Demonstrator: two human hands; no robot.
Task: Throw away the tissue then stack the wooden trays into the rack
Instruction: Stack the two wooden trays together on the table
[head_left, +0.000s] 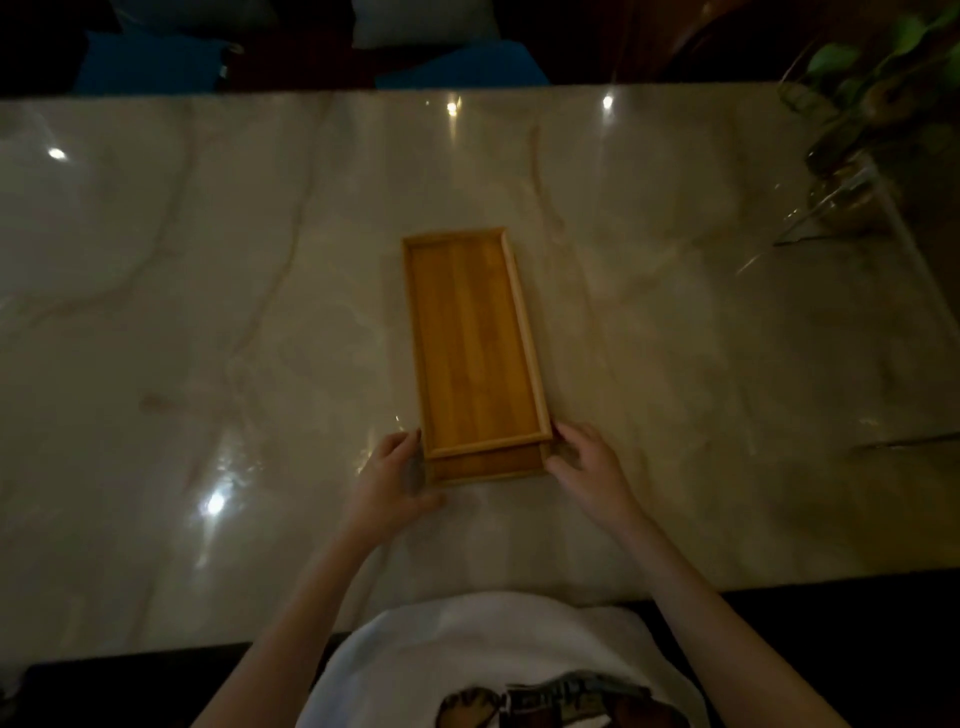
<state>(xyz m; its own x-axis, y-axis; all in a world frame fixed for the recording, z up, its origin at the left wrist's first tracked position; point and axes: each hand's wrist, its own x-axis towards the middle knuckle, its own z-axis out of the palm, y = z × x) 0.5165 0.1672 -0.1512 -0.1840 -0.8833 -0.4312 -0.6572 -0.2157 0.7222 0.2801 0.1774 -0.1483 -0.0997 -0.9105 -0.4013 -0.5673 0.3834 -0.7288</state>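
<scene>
Two long wooden trays lie stacked lengthwise in the middle of the marble table (208, 322). The upper tray (475, 338) sits shifted a little away from me, so the near end of the lower tray (485, 466) shows beneath it. My left hand (392, 480) rests against the left near corner of the stack, fingers on its side. My right hand (589, 470) holds the right near corner in the same way. No tissue and no rack are in view.
A potted plant (872, 83) in a glass holder (841, 197) stands at the far right corner of the table. Blue chairs (150, 62) and cushions sit beyond the far edge. The table's near edge runs just in front of my body.
</scene>
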